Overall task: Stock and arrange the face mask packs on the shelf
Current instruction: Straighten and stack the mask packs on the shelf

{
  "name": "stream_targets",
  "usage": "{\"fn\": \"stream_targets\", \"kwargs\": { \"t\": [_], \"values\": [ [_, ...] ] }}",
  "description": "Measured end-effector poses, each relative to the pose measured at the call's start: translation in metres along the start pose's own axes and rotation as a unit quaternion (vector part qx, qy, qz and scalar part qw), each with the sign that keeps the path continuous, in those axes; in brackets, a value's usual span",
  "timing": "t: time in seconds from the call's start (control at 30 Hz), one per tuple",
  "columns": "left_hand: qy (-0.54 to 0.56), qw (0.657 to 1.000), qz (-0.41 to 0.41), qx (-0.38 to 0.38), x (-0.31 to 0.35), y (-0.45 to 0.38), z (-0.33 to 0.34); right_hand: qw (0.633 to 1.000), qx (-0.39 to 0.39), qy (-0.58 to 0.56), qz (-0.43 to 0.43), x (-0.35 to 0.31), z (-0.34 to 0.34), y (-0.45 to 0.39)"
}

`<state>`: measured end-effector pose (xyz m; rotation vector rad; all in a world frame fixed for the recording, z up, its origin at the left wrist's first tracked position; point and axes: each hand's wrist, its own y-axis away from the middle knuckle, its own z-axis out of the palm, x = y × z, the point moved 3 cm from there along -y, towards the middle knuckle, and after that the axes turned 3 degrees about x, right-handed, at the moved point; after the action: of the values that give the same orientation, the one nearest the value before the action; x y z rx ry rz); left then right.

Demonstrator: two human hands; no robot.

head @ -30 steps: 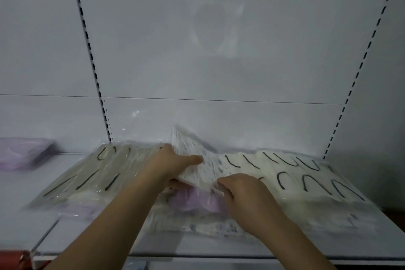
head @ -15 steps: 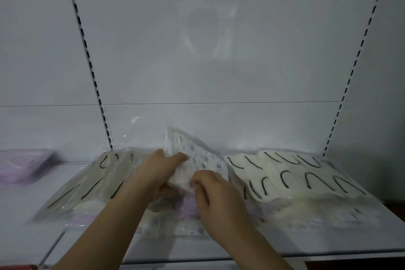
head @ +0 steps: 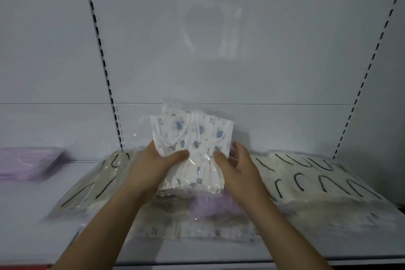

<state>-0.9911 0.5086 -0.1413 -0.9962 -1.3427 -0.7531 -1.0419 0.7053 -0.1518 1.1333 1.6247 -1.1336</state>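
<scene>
Both hands hold up a clear pack of white masks with blue prints (head: pixel 192 138) above the middle of the shelf. My left hand (head: pixel 157 166) grips its left lower part, thumb across the front. My right hand (head: pixel 238 169) holds the right lower side, thumb on the front and fingers loosely spread behind. Under the hands lie a purple mask pack (head: pixel 210 204) and another printed pack (head: pixel 197 229). Cream packs with black ear loops lie to the left (head: pixel 92 184) and to the right (head: pixel 317 180).
The white shelf (head: pixel 32 215) has a glossy back panel with slotted uprights (head: pixel 103 66). A stack of purple mask packs (head: pixel 28 162) sits at the far left. The shelf's front edge (head: pixel 219 262) runs along the bottom.
The printed pack has been lifted off the pile and turned upright, facing me. Both hands rose with it and shifted to its lower sides.
</scene>
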Motion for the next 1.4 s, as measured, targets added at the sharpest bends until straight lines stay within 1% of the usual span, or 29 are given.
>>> {"fn": "stream_targets", "kwargs": {
  "t": [0.03,0.07,0.17,0.23,0.33,0.4,0.43,0.53,0.63,0.73,0.83,0.9,1.0,1.17,1.27,1.33,1.4],
  "values": [
    [-0.006,1.0,0.015,-0.009,0.003,0.002,-0.001,0.999,-0.029,-0.043,0.017,-0.005,0.008,-0.004],
    [-0.013,0.999,0.03,-0.021,0.007,0.005,-0.001,0.996,-0.045,-0.07,0.012,-0.011,0.016,-0.006],
    [-0.029,0.997,0.059,-0.051,0.018,0.012,0.002,0.987,-0.069,-0.133,-0.059,-0.03,0.039,-0.003],
    [-0.03,0.995,0.076,-0.056,0.024,0.01,-0.005,0.983,-0.077,-0.135,-0.095,-0.038,0.045,-0.003],
    [-0.046,0.991,0.1,-0.074,0.032,0.003,-0.02,0.983,-0.054,-0.116,-0.131,-0.04,0.045,-0.007],
    [-0.039,0.99,0.117,-0.068,0.033,-0.003,-0.028,0.984,-0.023,-0.112,-0.138,-0.038,0.045,-0.01],
    [-0.022,0.991,0.12,-0.06,0.032,-0.005,-0.029,0.983,-0.022,-0.113,-0.14,-0.039,0.048,-0.01],
    [0.009,0.994,0.104,-0.026,0.019,-0.011,-0.026,0.984,-0.058,-0.097,-0.137,-0.038,0.061,-0.007],
    [-0.017,0.995,0.095,-0.003,0.007,-0.01,-0.023,0.986,-0.047,-0.097,-0.125,-0.031,0.063,-0.006],
    [-0.045,0.992,0.113,-0.027,0.005,-0.01,-0.018,0.987,-0.027,-0.094,-0.124,-0.029,0.065,-0.004],
    [-0.074,0.987,0.141,-0.027,0.006,-0.007,-0.013,0.989,-0.02,-0.075,-0.127,-0.029,0.07,0.001],
    [-0.06,0.989,0.131,-0.039,0.004,-0.007,-0.014,0.992,-0.008,-0.071,-0.105,-0.024,0.068,0.0],
    [-0.039,0.993,0.091,-0.069,-0.001,-0.012,-0.017,0.998,-0.006,-0.04,-0.053,-0.02,0.066,-0.002],
    [-0.034,0.994,0.071,-0.08,-0.007,-0.011,-0.011,0.998,0.01,-0.008,-0.062,-0.017,0.068,0.001],
    [-0.046,0.992,0.056,-0.107,-0.01,-0.006,-0.009,0.999,-0.011,0.0,-0.037,-0.009,0.071,0.005],
    [-0.06,0.989,0.07,-0.116,-0.005,-0.001,-0.007,0.999,-0.001,-0.004,-0.044,-0.011,0.069,0.009],
    [-0.044,0.99,0.084,-0.109,0.004,0.004,-0.007,0.997,0.021,-0.012,-0.071,-0.021,0.066,0.012]
  ]
}}
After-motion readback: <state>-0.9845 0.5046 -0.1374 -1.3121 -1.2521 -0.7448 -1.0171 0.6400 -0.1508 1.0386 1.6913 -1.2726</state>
